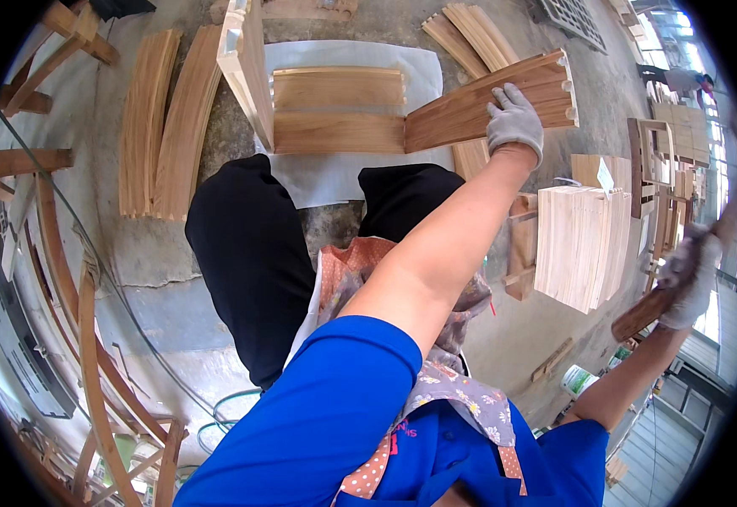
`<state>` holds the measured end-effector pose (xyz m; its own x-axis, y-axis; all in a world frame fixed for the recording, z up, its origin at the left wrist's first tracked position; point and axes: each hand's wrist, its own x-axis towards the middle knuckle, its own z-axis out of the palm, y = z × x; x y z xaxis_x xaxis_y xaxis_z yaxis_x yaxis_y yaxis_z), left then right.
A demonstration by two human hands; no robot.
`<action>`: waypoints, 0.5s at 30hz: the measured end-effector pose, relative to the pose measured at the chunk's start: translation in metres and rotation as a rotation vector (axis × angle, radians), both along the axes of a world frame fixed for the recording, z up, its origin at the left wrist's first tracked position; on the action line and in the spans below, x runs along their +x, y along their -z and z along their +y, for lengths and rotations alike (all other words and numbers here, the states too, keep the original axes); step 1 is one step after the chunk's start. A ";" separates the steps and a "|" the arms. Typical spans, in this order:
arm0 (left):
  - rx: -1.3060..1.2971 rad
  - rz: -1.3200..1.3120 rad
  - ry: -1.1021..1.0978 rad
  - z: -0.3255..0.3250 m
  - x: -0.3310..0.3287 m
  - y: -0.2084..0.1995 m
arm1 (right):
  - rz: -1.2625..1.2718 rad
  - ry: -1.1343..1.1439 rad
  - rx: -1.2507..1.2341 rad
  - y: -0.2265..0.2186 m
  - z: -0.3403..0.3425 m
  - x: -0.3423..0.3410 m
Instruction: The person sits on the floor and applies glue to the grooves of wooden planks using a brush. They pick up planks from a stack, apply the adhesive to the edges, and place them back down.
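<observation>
On the floor in front of me stands a partly joined wooden frame. Its left panel (244, 80) is upright, two boards (339, 131) span the middle, and the right panel (444, 121) leans outward, with pale notches along its free end. My left hand (515, 125), in a grey glove, grips this right panel near that end; the thumb is hidden. Raised far out at the right, my right hand (691, 283), also gloved and blurred, is closed around a brown wooden handle (641, 316). What tool the handle belongs to cannot be made out.
A white sheet (322, 183) lies under the frame. Long boards (174, 127) lie at the left, more boards (470, 38) behind at the right. A stack of pale wood pieces (575, 245) stands at my right. Wooden trestles (89, 338) and a cable (119, 291) are at the left.
</observation>
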<state>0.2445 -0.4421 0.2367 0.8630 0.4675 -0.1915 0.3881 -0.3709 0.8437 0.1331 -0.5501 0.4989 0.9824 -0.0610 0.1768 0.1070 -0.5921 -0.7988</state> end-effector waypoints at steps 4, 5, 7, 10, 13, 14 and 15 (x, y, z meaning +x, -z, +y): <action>-0.005 0.002 0.016 -0.009 0.000 -0.001 | -0.030 0.233 -0.106 0.041 -0.023 -0.002; -0.017 -0.006 0.037 -0.004 -0.002 -0.002 | 0.253 0.254 -0.254 0.062 0.001 -0.013; 0.016 0.004 0.045 0.001 -0.002 -0.001 | 0.454 0.078 -0.215 0.101 0.015 -0.019; 0.000 0.020 0.078 0.009 -0.002 -0.008 | 0.504 0.170 -0.075 0.086 -0.013 -0.023; -0.018 0.076 0.228 0.026 -0.008 -0.015 | 0.427 0.177 0.328 0.109 -0.039 -0.038; -0.011 0.072 0.316 0.038 -0.010 -0.011 | 0.401 0.174 0.464 0.127 -0.050 -0.042; -0.025 0.064 0.424 0.051 -0.010 -0.008 | 0.429 0.212 0.457 0.145 -0.066 -0.047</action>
<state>0.2341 -0.3908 0.2444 0.9638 0.0686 -0.2576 0.2576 -0.4885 0.8337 0.0861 -0.6162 0.3538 0.9184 -0.2370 -0.3169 -0.3580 -0.1562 -0.9206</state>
